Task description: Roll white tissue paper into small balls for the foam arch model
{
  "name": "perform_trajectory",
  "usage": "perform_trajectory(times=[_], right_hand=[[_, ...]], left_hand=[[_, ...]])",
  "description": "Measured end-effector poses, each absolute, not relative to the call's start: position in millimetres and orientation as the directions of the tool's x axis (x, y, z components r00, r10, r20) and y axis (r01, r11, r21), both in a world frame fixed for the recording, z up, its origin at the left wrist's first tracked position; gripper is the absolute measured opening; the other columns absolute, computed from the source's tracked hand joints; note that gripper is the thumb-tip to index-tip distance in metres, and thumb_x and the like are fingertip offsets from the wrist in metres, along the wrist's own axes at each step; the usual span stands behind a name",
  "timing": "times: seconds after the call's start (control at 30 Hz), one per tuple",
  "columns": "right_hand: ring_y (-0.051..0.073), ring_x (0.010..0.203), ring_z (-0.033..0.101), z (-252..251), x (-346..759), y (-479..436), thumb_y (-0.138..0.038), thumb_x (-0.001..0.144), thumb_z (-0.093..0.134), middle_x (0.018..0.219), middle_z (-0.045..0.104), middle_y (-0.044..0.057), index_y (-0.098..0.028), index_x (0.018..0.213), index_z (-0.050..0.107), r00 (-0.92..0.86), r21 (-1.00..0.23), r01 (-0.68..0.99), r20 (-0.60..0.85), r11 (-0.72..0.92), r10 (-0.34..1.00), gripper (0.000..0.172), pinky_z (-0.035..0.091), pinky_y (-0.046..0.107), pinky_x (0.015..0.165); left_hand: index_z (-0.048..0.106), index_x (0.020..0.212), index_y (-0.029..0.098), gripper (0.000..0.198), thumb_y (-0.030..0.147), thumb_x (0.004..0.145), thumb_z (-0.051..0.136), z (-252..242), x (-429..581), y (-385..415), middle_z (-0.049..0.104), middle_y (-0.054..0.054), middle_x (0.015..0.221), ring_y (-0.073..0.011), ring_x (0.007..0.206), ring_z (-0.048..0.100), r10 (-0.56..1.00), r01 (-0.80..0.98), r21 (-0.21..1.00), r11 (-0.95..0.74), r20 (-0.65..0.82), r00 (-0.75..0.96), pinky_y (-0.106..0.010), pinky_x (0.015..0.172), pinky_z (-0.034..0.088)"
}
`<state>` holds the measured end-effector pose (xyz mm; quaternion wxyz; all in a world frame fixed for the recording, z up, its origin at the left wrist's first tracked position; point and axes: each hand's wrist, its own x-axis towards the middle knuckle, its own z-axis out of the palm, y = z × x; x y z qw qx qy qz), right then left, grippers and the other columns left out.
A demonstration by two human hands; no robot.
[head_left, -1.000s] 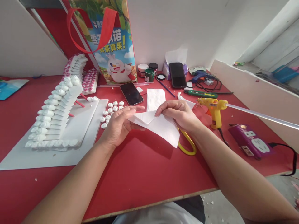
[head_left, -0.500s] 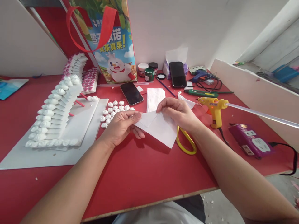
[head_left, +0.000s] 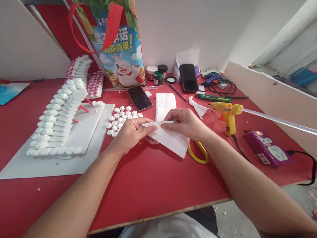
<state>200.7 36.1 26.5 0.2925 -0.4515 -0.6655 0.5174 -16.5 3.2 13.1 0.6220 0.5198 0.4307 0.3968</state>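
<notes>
A white sheet of paper (head_left: 174, 140) is held above the red table, its far left part folded over. My left hand (head_left: 135, 134) grips the left corner, thumb on top and fingers underneath. The thumb and fingers of my right hand (head_left: 184, 124) pinch the far edge. Behind the paper lies a stack of white tissue-like sheets (head_left: 165, 104). Yellow scissors (head_left: 199, 153) lie partly under the paper's right side, with only a handle loop showing. Left of the paper sit several small white rosettes (head_left: 121, 117), some hidden by my left hand.
At left, a curved white construction (head_left: 56, 115) edged with white rosettes stands on a white board (head_left: 81, 165). A yellow glue gun (head_left: 228, 115), a purple power box (head_left: 267, 148) and a green-handled tool (head_left: 215, 98) lie right. Two phones, paint jars (head_left: 158, 78) and a carrier bag (head_left: 123, 49) stand behind.
My right hand has come down and slightly left, and its thumb now presses on the folded part. The left thumb has slid further over the paper.
</notes>
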Motion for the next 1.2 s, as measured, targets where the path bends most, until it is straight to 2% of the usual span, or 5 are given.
perform_trajectory(times=[0.3,0.5,0.83,1.03,1.2], right_hand=[[0.011,0.055,0.061,36.1,203.1,34.7,-0.023,0.072,0.082,0.073,0.074,0.0,-0.017,0.093,0.074,-0.489,-0.999,0.018,-0.052,-0.049,0.871,0.023,0.045,0.022,0.047],[0.012,0.064,0.066,39.1,206.3,36.4,-0.013,0.067,0.079,0.074,0.078,0.002,-0.016,0.079,0.083,-0.473,-0.993,-0.105,0.002,-0.053,0.881,0.013,0.049,0.022,0.056],[0.012,0.056,0.06,40.7,209.6,36.2,-0.016,0.067,0.073,0.068,0.075,0.003,-0.016,0.078,0.083,-0.461,-0.997,-0.006,-0.064,-0.075,0.885,0.015,0.04,0.023,0.049],[0.012,0.049,0.058,48.3,223.0,42.4,-0.017,0.068,0.071,0.066,0.073,0.003,-0.016,0.079,0.08,-0.351,-0.993,0.001,-0.109,-0.116,0.93,0.015,0.038,0.023,0.044],[0.021,0.077,0.074,54.2,225.3,40.8,-0.04,0.082,0.078,0.086,0.08,0.009,-0.017,0.101,0.078,-0.29,-0.989,0.14,-0.087,-0.048,0.953,0.029,0.053,0.026,0.062]], left_hand=[[0.084,0.109,0.02,0.027,0.027,0.083,0.08,15.6,-18.7,2.3,0.081,-0.007,0.083,-0.0175,0.058,0.074,0.947,-0.216,0.956,0.199,-0.13,0.294,-0.029,0.059,0.065],[0.087,0.093,0.022,0.022,0.016,0.08,0.069,17.6,-23.1,2.2,0.081,-0.005,0.074,-0.0202,0.062,0.077,0.936,-0.318,0.931,0.18,-0.063,0.346,-0.032,0.066,0.067],[0.084,0.09,0.019,0.014,0.025,0.078,0.086,16.5,-21.3,4.3,0.08,-0.004,0.071,-0.02,0.061,0.078,0.939,-0.292,0.929,0.226,-0.127,0.321,-0.028,0.064,0.067],[0.079,0.116,0.017,0.035,0.028,0.083,0.084,17.0,-26.6,6.9,0.081,-0.004,0.077,-0.0179,0.065,0.078,0.944,-0.148,0.977,0.152,-0.098,0.316,-0.025,0.066,0.067],[0.081,0.108,0.014,0.027,0.03,0.086,0.082,19.0,-25.8,8.0,0.08,-0.005,0.078,-0.0167,0.062,0.077,0.954,-0.04,0.997,0.066,-0.051,0.297,-0.024,0.063,0.065]])
